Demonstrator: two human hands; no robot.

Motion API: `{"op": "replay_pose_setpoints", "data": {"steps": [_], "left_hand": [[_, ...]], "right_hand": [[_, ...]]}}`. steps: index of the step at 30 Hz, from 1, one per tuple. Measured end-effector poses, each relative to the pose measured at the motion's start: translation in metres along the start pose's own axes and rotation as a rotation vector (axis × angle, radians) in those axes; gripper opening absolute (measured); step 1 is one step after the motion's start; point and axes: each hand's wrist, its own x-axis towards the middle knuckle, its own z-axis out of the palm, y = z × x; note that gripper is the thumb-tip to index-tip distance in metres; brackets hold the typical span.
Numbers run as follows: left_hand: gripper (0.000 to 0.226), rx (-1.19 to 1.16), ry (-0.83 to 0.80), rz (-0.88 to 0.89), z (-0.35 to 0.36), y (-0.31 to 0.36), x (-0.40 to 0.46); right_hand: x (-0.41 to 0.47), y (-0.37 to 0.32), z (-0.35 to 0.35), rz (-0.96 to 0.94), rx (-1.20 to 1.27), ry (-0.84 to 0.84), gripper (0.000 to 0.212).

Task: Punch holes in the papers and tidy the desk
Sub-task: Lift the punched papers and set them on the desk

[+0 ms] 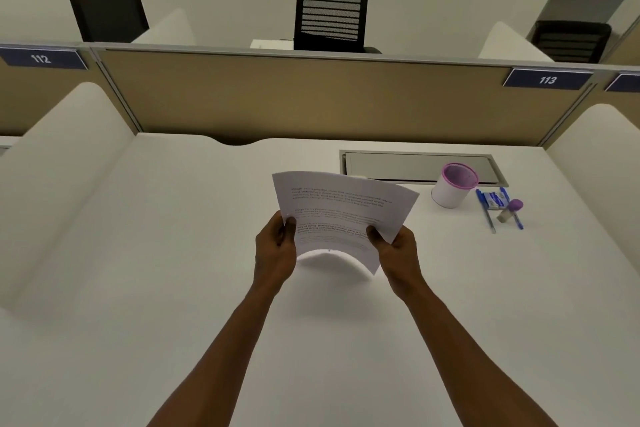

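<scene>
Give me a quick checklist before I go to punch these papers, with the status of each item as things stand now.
1. Both hands gripping: ok. Left hand and right hand hold the papers at the near corners.
2. Papers flat: not ok, they bow upward above the desk.
3. Sheet edges aligned: cannot tell.
4. Hole punch within reach: not ok, none in view.
5. Loose items put away: not ok. Blue pens, a small packet and a purple-capped item lie beside the pink-rimmed cup.
6. Holes already punched: cannot tell.
</scene>
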Motion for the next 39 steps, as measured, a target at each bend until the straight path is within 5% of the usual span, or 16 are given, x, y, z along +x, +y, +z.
{"op": "replay_pose_setpoints", "data": {"steps": [39], "left_hand": [[0.028,-0.008,-0.021,0.060,-0.012,0.014,-0.007]], "right_hand": [[-0.005,-0.008,-0.003,-0.008,-0.028,0.001,0.021]]}}
